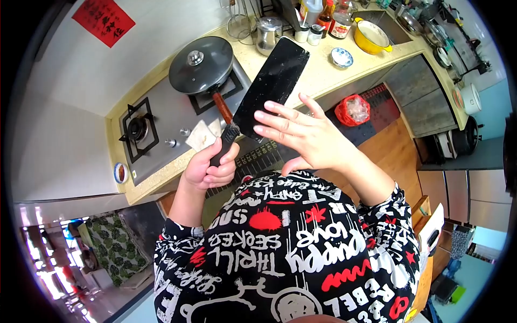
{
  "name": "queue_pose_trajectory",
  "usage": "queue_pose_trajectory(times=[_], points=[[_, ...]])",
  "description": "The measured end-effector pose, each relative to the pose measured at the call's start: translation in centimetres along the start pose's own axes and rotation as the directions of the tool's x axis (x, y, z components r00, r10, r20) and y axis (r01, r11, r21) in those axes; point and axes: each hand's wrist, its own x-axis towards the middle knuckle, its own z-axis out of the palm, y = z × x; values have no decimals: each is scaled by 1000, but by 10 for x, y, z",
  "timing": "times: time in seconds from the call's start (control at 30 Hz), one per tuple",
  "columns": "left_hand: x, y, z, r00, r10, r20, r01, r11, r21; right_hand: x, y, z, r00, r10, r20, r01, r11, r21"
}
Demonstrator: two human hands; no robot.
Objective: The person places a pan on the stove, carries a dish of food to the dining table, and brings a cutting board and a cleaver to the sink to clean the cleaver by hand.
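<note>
A large black-bladed cleaver (276, 81) is raised above the counter's front edge, its broad blade pointing up and to the right. Its dark handle is wrapped in the fingers of my left hand (212, 164). Over the lower part of the blade lies my right hand (301, 132), fingers spread and thumb apart; whether it touches the blade I cannot tell. Small pale specks dot the blade. Just above my left hand shows a whitish flat square piece (202, 135), whose kind I cannot make out.
A lidded wok (200, 67) with a wooden handle sits on the gas stove (161, 125). Along the counter stand a glass jar (267, 36), sauce bottles (340, 27), a small patterned bowl (342, 57) and a yellow pot (371, 37). A red bag (353, 110) is below the counter.
</note>
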Motion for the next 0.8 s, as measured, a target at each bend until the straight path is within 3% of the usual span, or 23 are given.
queue_pose_trajectory(times=[0.1,0.23,0.37,0.6,0.8], points=[[-1,1,1,1000,-3,3,3,1000,15,-2,16,-14,998,36,-46,-46,968,-247],[-1,-1,2,1000,-3,12,2,1000,19,-4,46,-32,918,185,-351,-279,930,-239],[0,-4,2,999,-21,32,19,998,55,6,33,-34,793,269,-546,-344,938,-37],[2,-6,10,1000,-29,12,28,996,88,11,10,-36,754,341,-561,-358,930,83],[1,-8,11,999,-36,6,36,997,70,6,23,-33,772,316,-551,-363,931,24]])
